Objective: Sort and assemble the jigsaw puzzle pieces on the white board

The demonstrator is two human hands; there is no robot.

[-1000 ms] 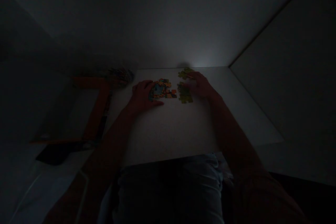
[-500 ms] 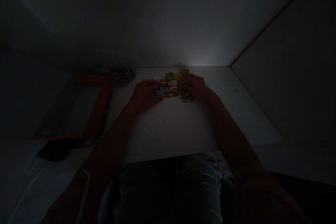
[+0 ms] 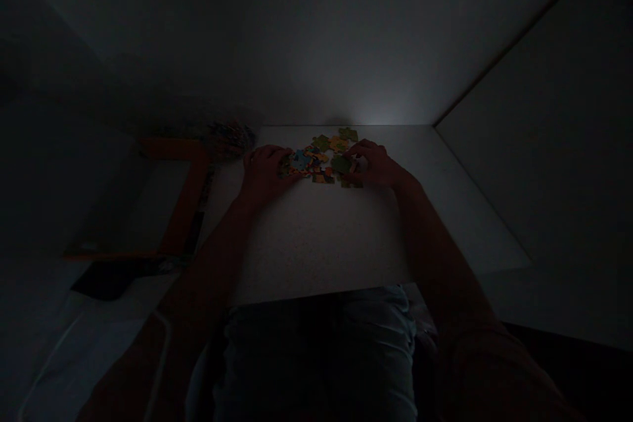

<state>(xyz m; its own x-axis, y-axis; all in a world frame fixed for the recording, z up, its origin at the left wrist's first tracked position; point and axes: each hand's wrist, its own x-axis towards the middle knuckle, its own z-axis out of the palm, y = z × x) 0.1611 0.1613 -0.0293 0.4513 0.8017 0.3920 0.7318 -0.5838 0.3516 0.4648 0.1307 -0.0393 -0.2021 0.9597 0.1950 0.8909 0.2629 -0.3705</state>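
Jigsaw puzzle pieces lie in a loose heap near the far edge of a white table (image 3: 316,231). My left hand (image 3: 264,173) curls round the left side of the heap, thumb and fingers on either side of blue and orange puzzle pieces (image 3: 299,161). On the right, my right hand (image 3: 374,165) pinches a green puzzle piece (image 3: 340,164) between thumb and fingers; other pieces may be under its palm. Yellow-green puzzle pieces (image 3: 339,143) lie between and beyond the hands. Dim light hides fine detail.
An orange-edged open box or frame (image 3: 180,208) stands left of the table. Behind it sits a dark pile, perhaps more pieces in a clear bag (image 3: 231,140). A wall (image 3: 316,46) rises behind the table. A white cable (image 3: 163,349) hangs by my left arm.
My right hand has closed more around the green pieces, and its fingers have drawn in. The left hand has shifted slightly left, with the pieces beside it rearranged.
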